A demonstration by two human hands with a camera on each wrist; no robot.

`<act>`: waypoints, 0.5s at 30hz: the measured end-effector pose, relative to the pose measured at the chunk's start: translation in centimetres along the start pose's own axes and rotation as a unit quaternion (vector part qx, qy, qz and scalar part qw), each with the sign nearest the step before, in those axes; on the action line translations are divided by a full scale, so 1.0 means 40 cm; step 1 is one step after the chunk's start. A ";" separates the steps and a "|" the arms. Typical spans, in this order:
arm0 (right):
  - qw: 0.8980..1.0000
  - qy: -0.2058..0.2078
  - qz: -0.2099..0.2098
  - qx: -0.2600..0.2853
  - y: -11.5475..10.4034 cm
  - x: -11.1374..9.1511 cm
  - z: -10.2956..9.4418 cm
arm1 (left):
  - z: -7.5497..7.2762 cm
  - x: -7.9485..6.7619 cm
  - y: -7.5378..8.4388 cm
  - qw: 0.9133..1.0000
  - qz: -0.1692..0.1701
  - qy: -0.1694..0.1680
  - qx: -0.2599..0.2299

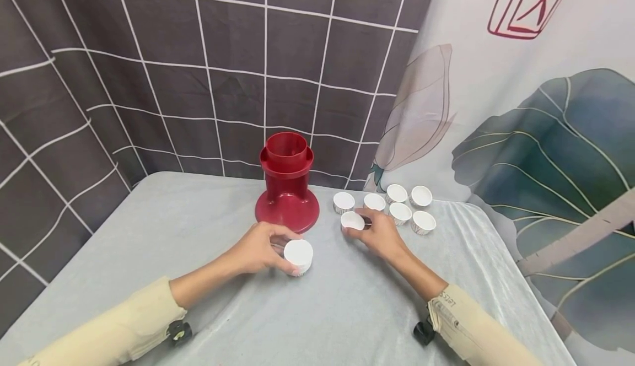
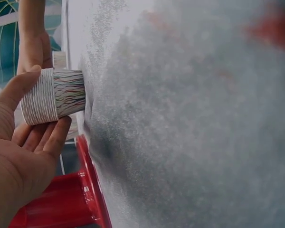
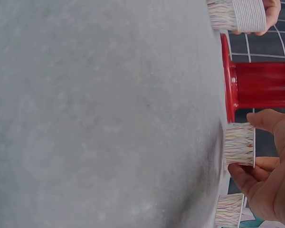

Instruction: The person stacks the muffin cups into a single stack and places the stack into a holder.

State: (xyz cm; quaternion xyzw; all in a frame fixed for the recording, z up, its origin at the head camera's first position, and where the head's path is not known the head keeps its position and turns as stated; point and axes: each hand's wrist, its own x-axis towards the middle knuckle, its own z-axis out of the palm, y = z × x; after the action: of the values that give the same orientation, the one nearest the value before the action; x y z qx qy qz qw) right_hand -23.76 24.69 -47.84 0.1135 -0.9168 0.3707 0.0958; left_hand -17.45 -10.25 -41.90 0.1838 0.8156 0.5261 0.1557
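Note:
My left hand (image 1: 260, 250) grips a nested stack of white paper baking cups (image 1: 299, 257) between thumb and fingers. In the left wrist view, many rims of the stack (image 2: 40, 99) lie one over another, above a patterned lower wall with thin coloured wavy lines. My right hand (image 1: 381, 236) pinches a single baking cup (image 1: 352, 220) by its sides, thumb on the near side. The right wrist view has this cup (image 3: 240, 144) upright at the cloth, its rim level with the fingers. Several more baking cups (image 1: 399, 214) stand mouth up just beyond and right of that hand.
A red plastic stand (image 1: 288, 203) with a wide round base and an upright tube is at the back, between and beyond both hands. Grey cloth (image 1: 317, 311) covers the table. A dark gridded curtain (image 1: 233, 96) hangs close behind, and a leaf-printed one (image 1: 545, 162) on the right.

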 end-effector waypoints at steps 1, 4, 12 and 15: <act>1.000 0.000 -0.005 0.005 -0.003 -0.001 0.000 | 0.000 0.000 0.001 1.000 -0.002 0.001 0.003; 1.000 0.004 -0.013 0.020 -0.021 -0.002 -0.001 | -0.001 -0.001 0.004 1.000 -0.007 0.003 0.008; 0.998 -0.030 0.026 0.049 -0.172 -0.041 -0.043 | 0.000 0.002 0.006 1.000 0.000 -0.002 0.001; 0.997 -0.036 0.031 0.054 -0.195 -0.045 -0.045 | 0.001 0.003 0.006 1.000 0.002 -0.001 -0.004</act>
State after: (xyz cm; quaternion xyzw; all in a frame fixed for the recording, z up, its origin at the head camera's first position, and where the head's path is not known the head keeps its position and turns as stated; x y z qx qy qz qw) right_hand -19.70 20.76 -41.90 0.1031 -0.9013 0.4183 0.0449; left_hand -17.53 -10.08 -41.71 0.1856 0.8132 0.5290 0.1565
